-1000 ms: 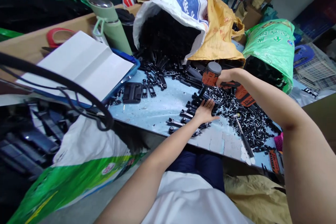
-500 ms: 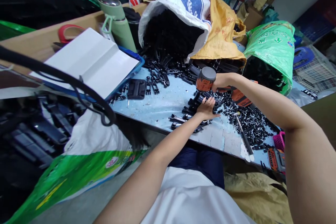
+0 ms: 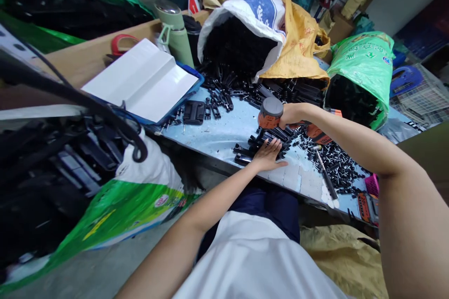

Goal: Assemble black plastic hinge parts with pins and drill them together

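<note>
My right hand [image 3: 293, 113] is wrapped round the grip of an orange and black cordless drill [image 3: 271, 114], whose nose points down at a row of black plastic parts [image 3: 250, 147] on the pale blue table [image 3: 224, 131]. My left hand [image 3: 268, 155] lies flat on those parts with its fingers stretched out, pressing them down just below the drill. A heap of small screws [image 3: 333, 163] lies to the right of both hands.
A white sack [image 3: 259, 7], a yellow sack [image 3: 298, 42] and a green sack [image 3: 365, 63] of black parts stand at the table's back. A white folded sheet [image 3: 140, 79] rests on a blue tray, beside a green flask [image 3: 174, 32]. A green-and-white bag [image 3: 115, 215] hangs at the left.
The view has shifted, so everything sits further right and lower in the picture. The drill has come down a little towards the parts. My left hand still presses on them.
</note>
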`<action>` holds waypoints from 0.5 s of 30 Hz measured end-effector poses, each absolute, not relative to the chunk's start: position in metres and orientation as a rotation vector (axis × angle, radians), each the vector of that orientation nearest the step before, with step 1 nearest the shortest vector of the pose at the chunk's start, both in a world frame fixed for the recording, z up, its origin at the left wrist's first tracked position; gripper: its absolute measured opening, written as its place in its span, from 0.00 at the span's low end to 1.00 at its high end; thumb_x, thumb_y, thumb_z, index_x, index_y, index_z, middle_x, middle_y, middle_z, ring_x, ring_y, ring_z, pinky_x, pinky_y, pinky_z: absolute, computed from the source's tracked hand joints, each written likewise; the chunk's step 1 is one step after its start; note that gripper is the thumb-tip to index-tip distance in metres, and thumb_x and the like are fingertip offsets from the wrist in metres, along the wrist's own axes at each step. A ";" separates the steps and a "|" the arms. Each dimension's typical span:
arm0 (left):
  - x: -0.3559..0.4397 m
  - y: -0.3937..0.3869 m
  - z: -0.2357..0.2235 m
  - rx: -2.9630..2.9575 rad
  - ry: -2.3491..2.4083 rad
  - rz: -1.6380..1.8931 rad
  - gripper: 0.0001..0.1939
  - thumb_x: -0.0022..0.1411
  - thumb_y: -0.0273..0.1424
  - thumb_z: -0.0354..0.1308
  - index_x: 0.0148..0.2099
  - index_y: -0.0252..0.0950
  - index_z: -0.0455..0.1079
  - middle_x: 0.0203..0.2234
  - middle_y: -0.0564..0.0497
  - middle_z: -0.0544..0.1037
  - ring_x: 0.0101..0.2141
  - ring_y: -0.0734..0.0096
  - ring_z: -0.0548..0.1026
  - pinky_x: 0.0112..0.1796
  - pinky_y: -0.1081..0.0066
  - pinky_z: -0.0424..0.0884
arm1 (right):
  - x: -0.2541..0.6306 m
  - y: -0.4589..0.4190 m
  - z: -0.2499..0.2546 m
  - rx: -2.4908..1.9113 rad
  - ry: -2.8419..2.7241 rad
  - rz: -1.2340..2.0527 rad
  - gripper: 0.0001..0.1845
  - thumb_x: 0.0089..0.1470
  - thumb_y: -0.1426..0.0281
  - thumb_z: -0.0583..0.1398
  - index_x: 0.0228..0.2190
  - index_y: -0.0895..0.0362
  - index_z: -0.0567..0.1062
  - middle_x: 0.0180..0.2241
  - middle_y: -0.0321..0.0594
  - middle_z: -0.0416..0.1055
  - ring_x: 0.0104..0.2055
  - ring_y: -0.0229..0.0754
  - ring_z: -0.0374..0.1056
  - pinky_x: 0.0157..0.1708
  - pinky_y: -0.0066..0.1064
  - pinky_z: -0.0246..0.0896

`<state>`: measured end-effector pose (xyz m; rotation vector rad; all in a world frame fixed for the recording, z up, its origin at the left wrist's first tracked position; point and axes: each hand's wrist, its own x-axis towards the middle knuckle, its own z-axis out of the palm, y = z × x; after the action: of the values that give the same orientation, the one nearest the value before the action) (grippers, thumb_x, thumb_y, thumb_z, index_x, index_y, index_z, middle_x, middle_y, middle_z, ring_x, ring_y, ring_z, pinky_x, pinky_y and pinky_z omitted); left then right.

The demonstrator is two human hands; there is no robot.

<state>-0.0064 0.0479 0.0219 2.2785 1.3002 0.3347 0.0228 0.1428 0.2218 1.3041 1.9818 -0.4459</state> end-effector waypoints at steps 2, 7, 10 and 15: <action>-0.006 0.049 0.026 2.309 1.301 0.365 0.42 0.57 0.57 0.35 0.63 0.31 0.48 0.62 0.42 0.51 0.62 0.59 0.47 0.60 0.56 0.40 | 0.023 0.137 0.223 1.276 2.021 -0.409 0.02 0.39 0.75 0.59 0.21 0.62 0.71 0.14 0.33 0.60 0.18 0.33 0.58 0.17 0.25 0.51; -0.007 0.047 0.032 2.379 1.361 0.496 0.40 0.57 0.56 0.39 0.61 0.29 0.53 0.60 0.39 0.57 0.61 0.57 0.51 0.59 0.55 0.44 | 0.019 0.118 0.226 1.195 2.105 -0.401 0.04 0.37 0.74 0.60 0.22 0.60 0.71 0.16 0.33 0.62 0.18 0.34 0.58 0.18 0.25 0.51; -0.008 0.044 0.031 2.384 1.368 0.523 0.39 0.57 0.55 0.40 0.60 0.31 0.54 0.59 0.40 0.58 0.60 0.57 0.53 0.59 0.56 0.44 | 0.013 0.112 0.222 1.177 2.052 -0.431 0.03 0.36 0.75 0.60 0.20 0.60 0.70 0.14 0.33 0.60 0.17 0.33 0.56 0.17 0.26 0.50; -0.008 0.044 0.031 2.338 1.363 0.482 0.40 0.57 0.56 0.39 0.62 0.32 0.51 0.61 0.41 0.56 0.61 0.57 0.52 0.58 0.56 0.48 | 0.006 0.100 0.220 1.131 2.054 -0.341 0.02 0.38 0.73 0.59 0.20 0.60 0.71 0.15 0.35 0.62 0.20 0.36 0.59 0.19 0.27 0.51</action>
<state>-0.0079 0.0436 0.0310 2.3378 1.3631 0.4824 0.0062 0.1002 0.2203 1.1314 2.0539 -0.3408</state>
